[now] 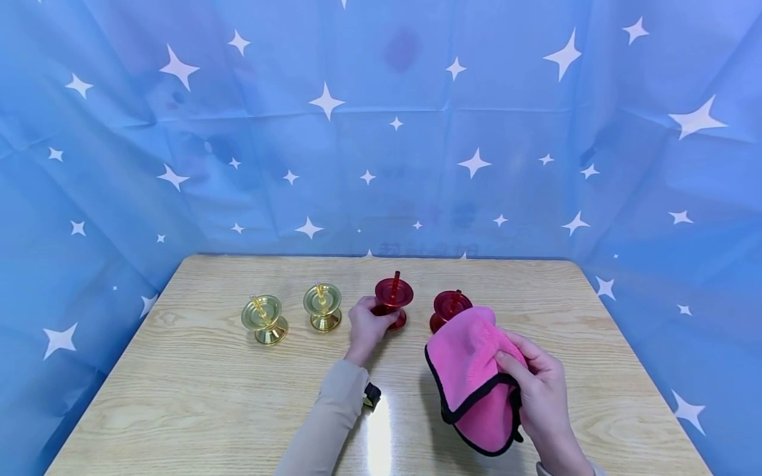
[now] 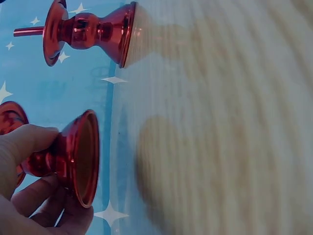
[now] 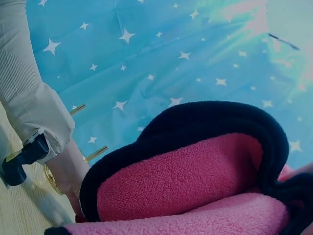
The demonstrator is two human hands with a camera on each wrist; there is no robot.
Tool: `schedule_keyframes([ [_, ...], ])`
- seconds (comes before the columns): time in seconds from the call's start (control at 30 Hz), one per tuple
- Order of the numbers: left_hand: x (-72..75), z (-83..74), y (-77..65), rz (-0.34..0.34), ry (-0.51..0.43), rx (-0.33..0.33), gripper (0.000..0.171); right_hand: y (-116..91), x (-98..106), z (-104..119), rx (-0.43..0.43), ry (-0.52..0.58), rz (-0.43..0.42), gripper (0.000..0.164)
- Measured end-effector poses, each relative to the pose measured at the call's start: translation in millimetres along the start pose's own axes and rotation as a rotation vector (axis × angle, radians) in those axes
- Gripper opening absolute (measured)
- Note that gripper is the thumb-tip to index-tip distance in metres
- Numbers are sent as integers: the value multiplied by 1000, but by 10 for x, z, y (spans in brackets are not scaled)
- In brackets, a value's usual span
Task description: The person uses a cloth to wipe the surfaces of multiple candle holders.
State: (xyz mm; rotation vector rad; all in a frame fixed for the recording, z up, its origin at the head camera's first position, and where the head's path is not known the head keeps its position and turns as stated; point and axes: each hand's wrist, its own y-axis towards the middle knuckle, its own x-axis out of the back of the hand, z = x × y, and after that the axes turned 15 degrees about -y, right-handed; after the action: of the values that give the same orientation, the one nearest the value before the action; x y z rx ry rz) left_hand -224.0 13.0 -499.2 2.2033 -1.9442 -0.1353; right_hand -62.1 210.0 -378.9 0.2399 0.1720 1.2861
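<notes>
My left hand (image 1: 367, 325) grips a shiny red candle holder (image 1: 395, 292) around its stem, thumb on one side and fingers on the other. In the left wrist view the open underside of its base (image 2: 87, 161) faces the tabletop, with a gap between them. A second red candle holder (image 1: 451, 304) stands to the right, its lower part partly behind a pink cloth (image 1: 467, 357). The cloth has black edging and hangs folded from my right hand (image 1: 538, 383), which pinches it between thumb and fingers. Its fuzzy pink surface (image 3: 181, 176) fills the lower right wrist view.
Two gold candle holders stand to the left, one at the far left (image 1: 264, 314) and one (image 1: 322, 303) nearer my left hand. The wooden table (image 1: 196, 396) ends at a blue curtain (image 1: 381, 172) with white stars. A black wrist device (image 1: 372, 395) sits on my left sleeve.
</notes>
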Motion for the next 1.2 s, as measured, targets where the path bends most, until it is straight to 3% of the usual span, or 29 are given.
schedule_keyframes([
  [0.2,-6,19,3,26,72,69,22,-3,-7,-1,-3,-2,-4,27],
  [0.37,-8,20,13,35,100,89,23,-6,-10,-4,6,1,2,27],
  [0.63,21,14,40,60,130,71,22,-2,-13,-10,12,17,16,26],
  [0.93,62,85,57,110,249,5,33,0,-15,-14,13,31,29,27],
  [1.2,144,59,41,186,213,14,33,2,-18,-17,25,36,33,28],
])
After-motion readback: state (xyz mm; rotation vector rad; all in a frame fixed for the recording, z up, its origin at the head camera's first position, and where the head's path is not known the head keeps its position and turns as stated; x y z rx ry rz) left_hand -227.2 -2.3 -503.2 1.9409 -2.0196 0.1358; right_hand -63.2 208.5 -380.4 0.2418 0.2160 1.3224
